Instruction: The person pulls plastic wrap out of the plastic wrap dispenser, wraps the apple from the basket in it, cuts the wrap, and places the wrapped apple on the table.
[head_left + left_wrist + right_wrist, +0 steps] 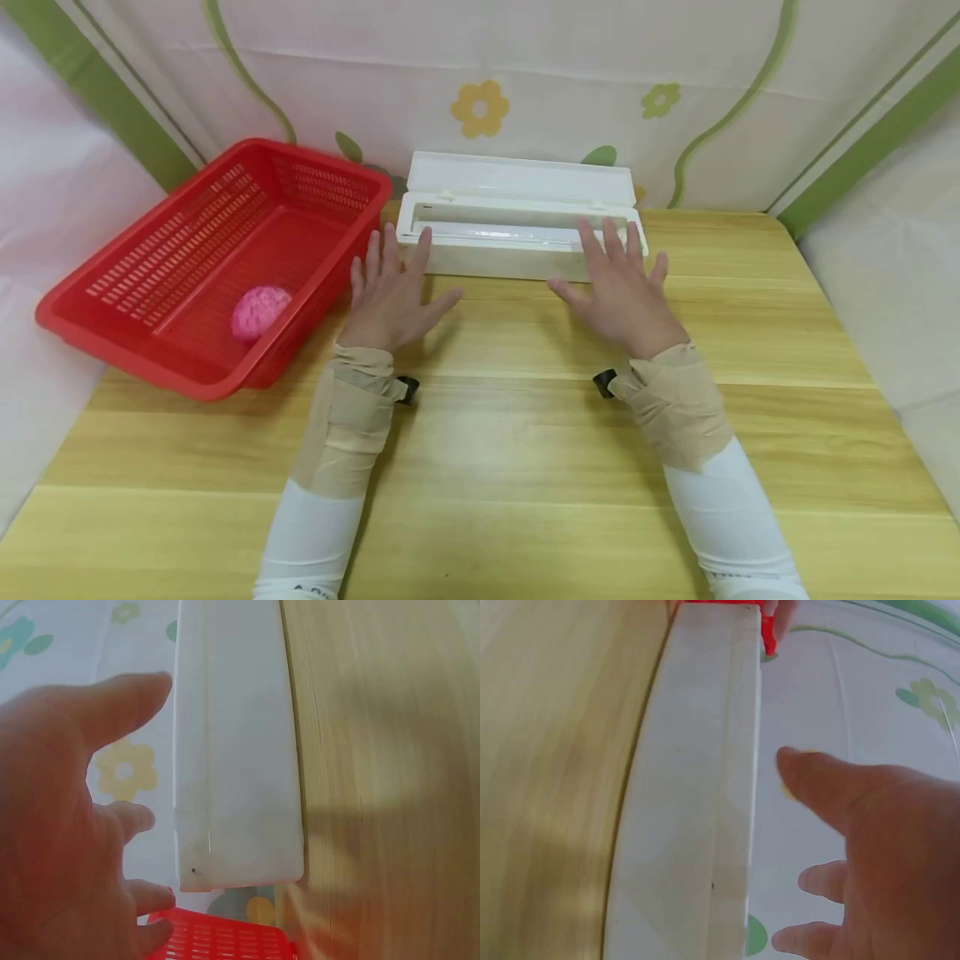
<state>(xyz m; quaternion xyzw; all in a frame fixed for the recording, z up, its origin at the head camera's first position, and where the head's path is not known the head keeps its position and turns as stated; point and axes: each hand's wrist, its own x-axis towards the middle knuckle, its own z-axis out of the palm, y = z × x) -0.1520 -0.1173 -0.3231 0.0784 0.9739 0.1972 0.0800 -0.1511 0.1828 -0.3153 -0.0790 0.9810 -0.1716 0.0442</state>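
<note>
A long white plastic box (510, 260) lies at the back of the table, its hinged lid (517, 179) tipped back. Inside it runs a long roll with a shiny, whitish surface (495, 231). My left hand (393, 300), fingers spread, is at the box's left end, overlapping its front corner in the head view. My right hand (622, 300) is spread likewise at the right end, its fingertips over the front rim. Both hands hold nothing. The wrist views show the box's front face (251, 750) beside the spread fingers and thumbs.
On the left stands a red plastic basket (315, 287) with slotted walls, and a pink ball-like thing (258, 312) lies in it. A white curtain (555, 75) with flowers hangs right behind the box. The wooden table (487, 450) extends toward me under both forearms.
</note>
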